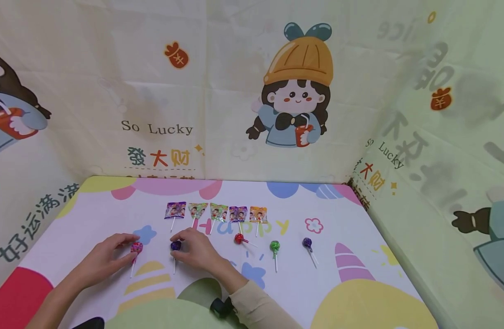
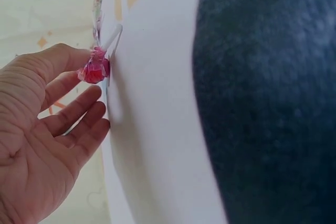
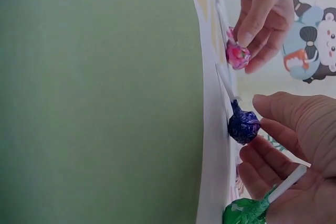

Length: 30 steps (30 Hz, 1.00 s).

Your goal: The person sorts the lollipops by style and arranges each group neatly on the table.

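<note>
My left hand [image 1: 108, 256] is at a pink-wrapped lollipop [image 1: 136, 247] on the left of the table, thumb and forefinger pinching its candy head. In the left wrist view the thumb meets the pink wrapper [image 2: 95, 69], while the other fingers spread loosely. To its right, my right hand [image 1: 198, 250] curves around a dark purple lollipop [image 1: 175, 246]. The right wrist view shows a gap between that thumb and the purple wrapper [image 3: 244, 125]; a fingertip lies close behind it, contact unclear. Both sticks point toward me.
Right of the hands lie a red lollipop [image 1: 239, 239], a green lollipop [image 1: 274, 246] and another purple lollipop [image 1: 307, 243]. Behind them runs a row of several flat-packed lollipops, including an orange packet [image 1: 258, 214]. A black object [image 1: 221, 307] shows beside the right forearm.
</note>
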Tool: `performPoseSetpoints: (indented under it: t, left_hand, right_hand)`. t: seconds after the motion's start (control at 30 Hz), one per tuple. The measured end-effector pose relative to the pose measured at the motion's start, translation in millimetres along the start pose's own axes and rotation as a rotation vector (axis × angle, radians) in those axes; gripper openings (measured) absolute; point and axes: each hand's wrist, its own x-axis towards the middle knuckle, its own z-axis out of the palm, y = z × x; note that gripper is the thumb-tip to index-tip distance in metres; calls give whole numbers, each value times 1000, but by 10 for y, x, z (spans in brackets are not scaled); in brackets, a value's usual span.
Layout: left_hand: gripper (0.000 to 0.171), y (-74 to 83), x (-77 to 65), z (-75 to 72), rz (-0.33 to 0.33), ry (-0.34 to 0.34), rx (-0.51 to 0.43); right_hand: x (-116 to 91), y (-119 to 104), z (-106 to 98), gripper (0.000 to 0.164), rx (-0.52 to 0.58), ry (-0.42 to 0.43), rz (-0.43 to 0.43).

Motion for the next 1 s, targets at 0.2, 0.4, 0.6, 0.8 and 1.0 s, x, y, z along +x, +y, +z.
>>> performPoseSetpoints:
  t: [0.2,0.4,0.6,0.8,1.0]
  left_hand:
    - [40,-12,18,13,14,9,16]
    - [35,0,36,11,5,-15,2]
    - [33,2,54,5,2,-7,6]
    - [31,12,74,-2,-18,-5,11]
    - [29,-8,130,-41,-39,-42,20]
  right_hand:
    - [10,-10,4,30,-34,-12,2]
    - [13,-9,14,27,-48,-5,4]
    - [13,-25,10,23,-45,-6,22]
    - [9,-37,-6,20,-52,3,29]
    - [4,-28,7,19,-48,8,39]
